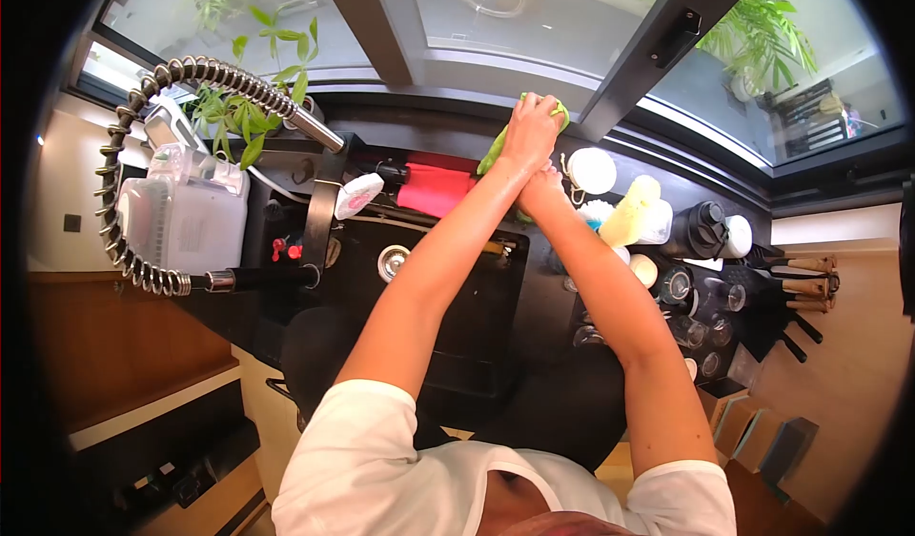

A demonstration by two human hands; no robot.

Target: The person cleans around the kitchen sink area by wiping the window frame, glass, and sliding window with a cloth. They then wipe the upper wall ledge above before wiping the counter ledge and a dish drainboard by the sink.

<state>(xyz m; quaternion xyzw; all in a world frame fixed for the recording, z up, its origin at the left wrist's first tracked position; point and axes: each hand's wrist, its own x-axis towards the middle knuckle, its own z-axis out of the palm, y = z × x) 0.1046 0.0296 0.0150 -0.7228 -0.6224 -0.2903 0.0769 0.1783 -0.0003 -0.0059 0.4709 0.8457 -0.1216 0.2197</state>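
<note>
Green cloth [493,152], bright and crumpled, up beyond the sink [467,298] by the window [548,36], its middle hidden by the left hand [534,131]! Long axis slanting away rightward, far end toward the glass. Left fingers curl over it; right hand [542,190] bunched at the left wrist, partly covered, its grip impossible to tell.

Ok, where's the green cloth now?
Head view, upper centre: the green cloth is in the left hand, near the window, just right of the pink cloth.
</note>
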